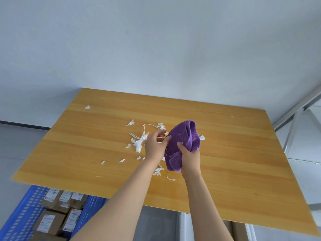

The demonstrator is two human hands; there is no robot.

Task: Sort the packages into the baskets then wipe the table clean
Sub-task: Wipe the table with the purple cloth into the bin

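Here, the right hand (190, 159) holds the purple cloth (182, 140) over the wooden counter (234, 153), its fingers clenched around it. The left hand (154, 145) pinches the cloth's edge. White paper scraps (139, 143) lie beside. Packages (52, 221) fill the blue basket (22, 218).

A purple cloth (182, 145), bunched and folded with white flecks clinging to it, is held over the middle of the wooden counter (234, 162). White paper scraps (139, 143) lie scattered across the counter's middle. Below the counter's near left corner, brown labelled packages (52, 221) fill a blue basket (20, 218).
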